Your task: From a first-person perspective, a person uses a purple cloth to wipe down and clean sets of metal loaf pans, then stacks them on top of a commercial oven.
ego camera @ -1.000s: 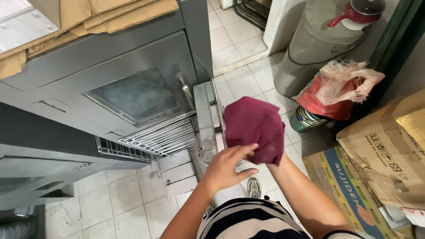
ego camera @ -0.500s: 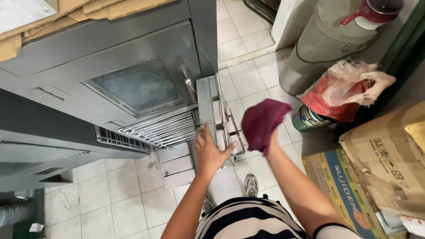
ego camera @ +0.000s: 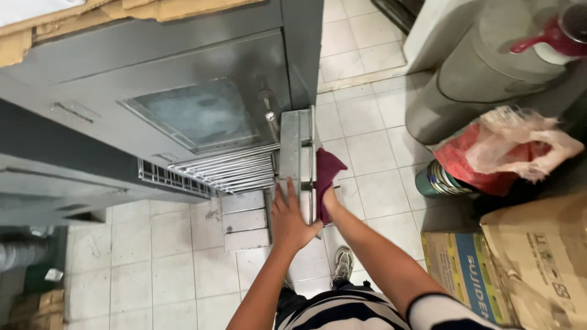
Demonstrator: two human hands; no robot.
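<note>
1. Since half a second ago, both hands have come together at the open oven door (ego camera: 297,153): the cloth (ego camera: 326,177), then held up clear of it to the right, is now down against the door's right edge.
2. Left hand (ego camera: 292,215) lies flat on the door's near end, fingers spread and open, gripping nothing.
3. Right hand (ego camera: 330,198) is mostly hidden under the cloth; its fingers are closed on the lower part of the cloth, pressing it to the door's edge.
4. Above those fingers the cloth hangs along the edge, touching the metal.
5. Open tiled floor (ego camera: 367,146) lies right of the door, as far as the grey cylinder (ego camera: 483,73) and the red bag (ego camera: 489,159).
6. Left of the door, the oven (ego camera: 183,91) front and wire racks (ego camera: 226,171) stand close, leaving little room on that side.
7. Below the racks, pale blocks (ego camera: 244,220) sit just beside the left wrist.
8. Cardboard boxes (ego camera: 532,263) stand at the right, well apart from the hands.
9. Count: one cloth, one open door, two hands, one shoe (ego camera: 343,263) in sight, two boxes at least.
</note>
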